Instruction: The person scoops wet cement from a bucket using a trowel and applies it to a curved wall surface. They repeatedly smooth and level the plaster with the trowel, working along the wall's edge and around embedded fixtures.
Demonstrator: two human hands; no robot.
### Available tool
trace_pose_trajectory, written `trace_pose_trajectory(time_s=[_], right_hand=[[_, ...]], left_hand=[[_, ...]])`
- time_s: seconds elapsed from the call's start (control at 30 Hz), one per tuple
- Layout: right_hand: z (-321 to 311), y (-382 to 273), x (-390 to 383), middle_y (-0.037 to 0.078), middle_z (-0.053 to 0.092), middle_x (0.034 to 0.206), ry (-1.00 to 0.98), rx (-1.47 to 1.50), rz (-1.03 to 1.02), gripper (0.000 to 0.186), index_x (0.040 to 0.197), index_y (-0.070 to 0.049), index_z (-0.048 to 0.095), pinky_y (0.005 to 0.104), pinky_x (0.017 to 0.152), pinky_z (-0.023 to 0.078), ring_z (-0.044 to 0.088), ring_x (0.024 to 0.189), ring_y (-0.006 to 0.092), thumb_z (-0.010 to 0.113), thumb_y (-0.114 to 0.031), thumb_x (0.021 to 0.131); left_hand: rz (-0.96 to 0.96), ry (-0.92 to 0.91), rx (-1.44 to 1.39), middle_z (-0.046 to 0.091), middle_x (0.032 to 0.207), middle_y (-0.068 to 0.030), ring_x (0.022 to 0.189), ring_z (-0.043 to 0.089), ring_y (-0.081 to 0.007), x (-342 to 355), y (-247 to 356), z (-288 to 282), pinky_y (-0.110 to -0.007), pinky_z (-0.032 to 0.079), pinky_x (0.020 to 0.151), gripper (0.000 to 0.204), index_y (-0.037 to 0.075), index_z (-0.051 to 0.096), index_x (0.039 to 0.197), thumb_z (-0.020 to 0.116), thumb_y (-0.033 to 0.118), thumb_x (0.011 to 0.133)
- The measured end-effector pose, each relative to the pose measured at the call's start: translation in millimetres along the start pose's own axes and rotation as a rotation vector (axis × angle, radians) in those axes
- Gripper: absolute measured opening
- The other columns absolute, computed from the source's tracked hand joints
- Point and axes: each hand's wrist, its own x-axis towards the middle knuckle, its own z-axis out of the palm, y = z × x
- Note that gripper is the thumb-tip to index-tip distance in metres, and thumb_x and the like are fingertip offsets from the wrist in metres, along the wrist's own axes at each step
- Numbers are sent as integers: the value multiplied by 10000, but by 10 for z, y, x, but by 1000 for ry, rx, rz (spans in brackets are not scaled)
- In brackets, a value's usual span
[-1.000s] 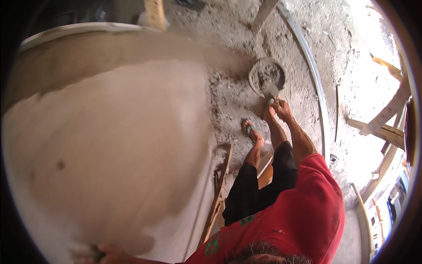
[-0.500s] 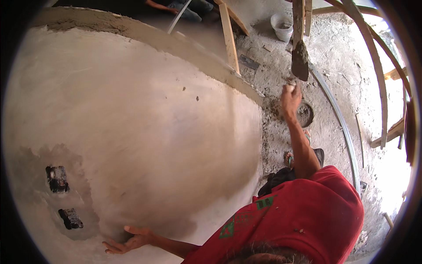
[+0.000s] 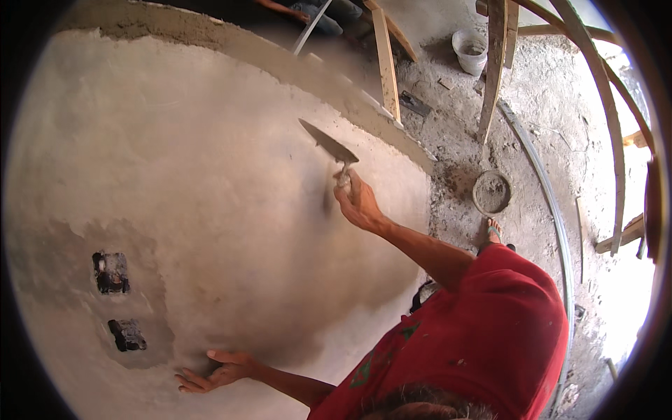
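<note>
My right hand (image 3: 360, 201) is closed round the handle of a pointed trowel (image 3: 329, 143). Its blade stands in front of the plastered wall (image 3: 231, 175), tip toward the upper left; whether it touches the wall I cannot tell. Low down at the left, my left hand (image 3: 215, 371) has its fingers spread by the wall and holds nothing. Near that hand, two dark box openings (image 3: 110, 273) are set in a patch of darker, damp-looking plaster (image 3: 150, 294). A band of rougher mortar (image 3: 210, 35) runs along the wall's upper edge.
On the dusty floor stand a round mortar pan (image 3: 492, 192) and a whitish bucket (image 3: 470, 50). A flat dark tool (image 3: 415, 103) lies near the wall's end. Wooden props (image 3: 495, 70) and a long metal strip (image 3: 539, 164) are on the right. Another person's arm (image 3: 283, 10) shows at the top.
My right hand has swung the trowel left from above the floor to in front of the wall. The mortar heaped on its blade before no longer shows. My left hand stays spread by the wall.
</note>
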Motion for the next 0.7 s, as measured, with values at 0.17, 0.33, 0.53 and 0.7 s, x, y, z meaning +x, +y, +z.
trace_pose_trajectory(time_s=[0.17, 0.33, 0.53, 0.7], right_hand=[[-869, -337, -68, 39, 523, 769, -240, 83, 664, 295, 1131, -82, 512, 355, 508, 534, 596, 637, 142, 534, -363, 1047], [-1068, 567, 576, 14, 476, 732, -118, 757, 733, 474, 1124, -55, 508, 303, 446, 466, 500, 551, 139, 426, -519, 1067], [-932, 721, 1341, -19, 440, 667, -263, 1221, 932, 558, 1064, -38, 503, 249, 407, 370, 419, 508, 99, 427, -590, 1045], [-763, 231, 1584, -47, 418, 643, -303, 1150, 929, 478, 963, -77, 462, 209, 388, 363, 405, 471, 63, 455, -547, 1052]], left_hand=[[-57, -30, 16, 397, 1498, -207, 1483, 241, -425, 44, 97, 27, -627, 262, 1157, 556, 14, 432, 1422, 618, 338, 1009], [-44, -22, 45, 396, 1509, -213, 1481, 249, -432, 96, 138, 111, -615, 290, 1147, 546, 9, 455, 1410, 624, 333, 1004], [-87, -43, 129, 432, 1497, -189, 1480, 267, -426, 4, 86, 152, -600, 315, 1144, 543, 12, 472, 1395, 614, 363, 1006], [-85, -46, 150, 450, 1482, -174, 1479, 272, -419, 29, 95, 140, -593, 331, 1137, 534, 14, 466, 1386, 593, 376, 1014]])
